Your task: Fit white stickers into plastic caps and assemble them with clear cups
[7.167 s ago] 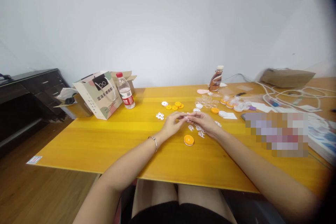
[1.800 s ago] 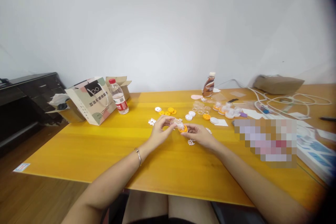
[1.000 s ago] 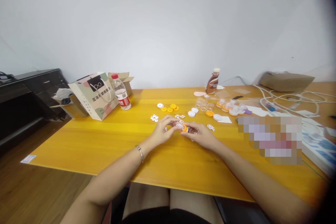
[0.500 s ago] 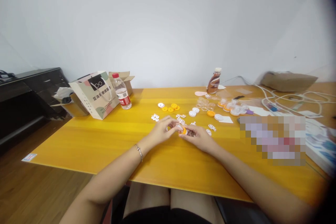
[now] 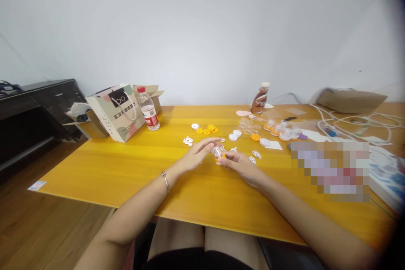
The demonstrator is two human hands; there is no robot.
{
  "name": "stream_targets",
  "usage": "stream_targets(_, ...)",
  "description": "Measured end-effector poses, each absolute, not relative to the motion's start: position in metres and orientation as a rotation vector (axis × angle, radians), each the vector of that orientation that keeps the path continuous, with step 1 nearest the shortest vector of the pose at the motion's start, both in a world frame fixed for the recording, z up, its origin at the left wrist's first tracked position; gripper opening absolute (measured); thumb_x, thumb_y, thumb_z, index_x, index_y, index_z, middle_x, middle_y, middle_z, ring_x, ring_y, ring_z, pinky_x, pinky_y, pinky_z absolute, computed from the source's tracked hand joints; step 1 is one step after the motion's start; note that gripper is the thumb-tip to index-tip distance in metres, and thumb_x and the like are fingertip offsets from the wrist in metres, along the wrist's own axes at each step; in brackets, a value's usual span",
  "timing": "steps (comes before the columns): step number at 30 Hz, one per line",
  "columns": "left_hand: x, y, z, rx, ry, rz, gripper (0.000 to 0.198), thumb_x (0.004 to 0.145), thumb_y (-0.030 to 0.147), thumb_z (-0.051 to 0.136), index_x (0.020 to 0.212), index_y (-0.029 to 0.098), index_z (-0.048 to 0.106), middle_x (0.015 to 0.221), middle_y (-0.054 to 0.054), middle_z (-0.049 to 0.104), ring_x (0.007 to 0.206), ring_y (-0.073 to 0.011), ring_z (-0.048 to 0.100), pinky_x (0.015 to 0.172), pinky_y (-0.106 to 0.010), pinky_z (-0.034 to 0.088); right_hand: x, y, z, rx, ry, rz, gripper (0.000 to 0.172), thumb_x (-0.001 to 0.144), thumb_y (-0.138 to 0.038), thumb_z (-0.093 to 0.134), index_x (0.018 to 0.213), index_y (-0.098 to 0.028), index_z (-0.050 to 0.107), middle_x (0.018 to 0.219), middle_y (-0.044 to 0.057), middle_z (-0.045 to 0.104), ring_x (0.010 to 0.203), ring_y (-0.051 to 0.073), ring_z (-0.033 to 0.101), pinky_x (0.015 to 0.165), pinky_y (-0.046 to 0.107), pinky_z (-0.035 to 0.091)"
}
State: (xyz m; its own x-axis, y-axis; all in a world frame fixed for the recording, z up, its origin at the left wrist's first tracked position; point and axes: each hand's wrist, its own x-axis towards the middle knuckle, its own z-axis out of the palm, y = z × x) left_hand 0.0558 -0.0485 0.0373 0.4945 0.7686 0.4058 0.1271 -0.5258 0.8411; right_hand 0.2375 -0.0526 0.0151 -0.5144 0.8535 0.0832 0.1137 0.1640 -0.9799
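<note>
Above the middle of the table, my right hand point(image 5: 242, 166) grips a small clear plastic container with an orange base point(image 5: 218, 153) between thumb and fingers. The container's clear part points up and tilts slightly left. My left hand point(image 5: 200, 150) is open beside it, with fingers stretched out past its top and the thumb close to the clear side; whether it touches I cannot tell. White openwork pieces point(image 5: 256, 154) lie just beyond and to the right of my hands. Small white pieces point(image 5: 188, 140) sit in a cluster beyond my left hand.
Orange discs point(image 5: 211, 128) and white discs point(image 5: 233, 137) lie farther back, near clear rings point(image 5: 248, 125) and assembled clear containers point(image 5: 284, 130). A water bottle point(image 5: 148, 109) and paper bag point(image 5: 117, 114) stand back left, a brown drink bottle point(image 5: 260, 99) at back. White cables point(image 5: 344, 120) tangle at right.
My left hand's fingers have come off the clear container and straightened. The container now stands more upright in my right hand.
</note>
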Motion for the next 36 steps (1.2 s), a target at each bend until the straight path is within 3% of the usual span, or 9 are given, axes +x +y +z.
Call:
stream_targets(3, 0.055, -0.046, 0.036, 1.899, 0.729, 1.037, 0.034, 0.083, 0.035, 0.05, 0.112, 0.019, 0.056, 0.112, -0.009, 0.06, 0.102, -0.0185, 0.056, 0.09, -0.032, 0.043, 0.24, -0.053, 0.016, -0.968, -1.776, 1.39, 0.037, 0.072, -0.048, 0.057, 0.09, -0.017, 0.066, 0.083, 0.003, 0.065, 0.082, 0.02, 0.055, 0.075, 0.031, 0.041)
stream_targets(7, 0.056, -0.041, 0.029, 1.887, 0.813, 1.07, 0.03, 0.078, 0.032, 0.057, 0.101, 0.014, 0.06, 0.091, -0.009, 0.067, 0.083, -0.0164, 0.061, 0.079, -0.031, 0.047, 0.238, -0.054, 0.014, -0.936, -1.804, 1.351, 0.038, 0.072, -0.047, 0.057, 0.096, -0.018, 0.065, 0.086, 0.003, 0.065, 0.087, 0.022, 0.055, 0.079, 0.033, 0.041)
stream_targets(11, 0.056, -0.04, 0.026, 1.964, 0.909, 1.098, 0.027, 0.074, 0.03, 0.061, 0.095, 0.012, 0.062, 0.084, -0.007, 0.066, 0.078, -0.014, 0.06, 0.076, -0.027, 0.047, 0.234, -0.055, 0.011, -1.015, -1.846, 1.245, 0.033, 0.071, -0.046, 0.058, 0.088, -0.02, 0.066, 0.071, 0.0, 0.06, 0.069, 0.016, 0.052, 0.065, 0.028, 0.041)
stream_targets(15, 0.058, -0.043, 0.026, 2.003, 1.004, 1.145, 0.028, 0.07, 0.035, 0.065, 0.085, 0.011, 0.061, 0.078, -0.005, 0.064, 0.069, -0.0109, 0.056, 0.069, -0.024, 0.045, 0.232, -0.057, 0.012, -1.08, -1.863, 1.139, 0.03, 0.07, -0.044, 0.059, 0.086, -0.021, 0.066, 0.056, -0.004, 0.046, 0.053, 0.01, 0.039, 0.052, 0.023, 0.032)
stream_targets(19, 0.062, -0.044, 0.023, 1.967, 1.094, 1.191, 0.033, 0.066, 0.043, 0.066, 0.074, 0.012, 0.057, 0.066, -0.001, 0.059, 0.058, -0.0076, 0.049, 0.058, -0.021, 0.041, 0.23, -0.059, 0.013, -1.105, -1.862, 1.09, 0.034, 0.069, -0.044, 0.06, 0.091, -0.02, 0.065, 0.053, -0.005, 0.038, 0.05, 0.009, 0.033, 0.048, 0.022, 0.027)
stream_targets(22, 0.062, -0.043, 0.021, 1.926, 1.125, 1.172, 0.035, 0.067, 0.045, 0.065, 0.07, 0.012, 0.054, 0.061, 0.001, 0.056, 0.055, -0.0072, 0.047, 0.055, -0.02, 0.04, 0.231, -0.058, 0.011, -1.079, -1.88, 1.147, 0.033, 0.071, -0.045, 0.058, 0.088, -0.019, 0.066, 0.055, -0.004, 0.043, 0.052, 0.009, 0.037, 0.05, 0.022, 0.031)
stream_targets(26, 0.057, -0.043, 0.028, 1.867, 0.88, 1.08, 0.033, 0.079, 0.044, 0.051, 0.095, 0.015, 0.057, 0.086, -0.005, 0.063, 0.078, -0.013, 0.058, 0.072, -0.026, 0.045, 0.232, -0.056, 0.011, -0.953, -1.813, 1.327, 0.034, 0.072, -0.046, 0.057, 0.089, -0.017, 0.065, 0.074, 0.001, 0.06, 0.072, 0.016, 0.052, 0.067, 0.027, 0.041)
stream_targets(29, 0.054, -0.044, 0.035, 1.82, 0.665, 1.003, 0.038, 0.082, 0.038, 0.049, 0.116, 0.02, 0.05, 0.113, -0.008, 0.058, 0.105, -0.0175, 0.054, 0.088, -0.03, 0.043, 0.233, -0.056, 0.014, -0.925, -1.769, 1.404, 0.038, 0.072, -0.047, 0.057, 0.093, -0.017, 0.065, 0.085, 0.003, 0.065, 0.084, 0.02, 0.055, 0.077, 0.032, 0.041)
stream_targets(36, 0.051, -0.035, 0.029, 1.799, 0.782, 1.077, 0.032, 0.073, 0.031, 0.063, 0.102, 0.016, 0.062, 0.101, -0.009, 0.064, 0.091, -0.0175, 0.059, 0.084, -0.033, 0.046, 0.234, -0.057, 0.014, -0.958, -1.733, 1.366, 0.042, 0.07, -0.046, 0.06, 0.101, -0.019, 0.064, 0.092, 0.005, 0.066, 0.09, 0.022, 0.056, 0.083, 0.036, 0.04)
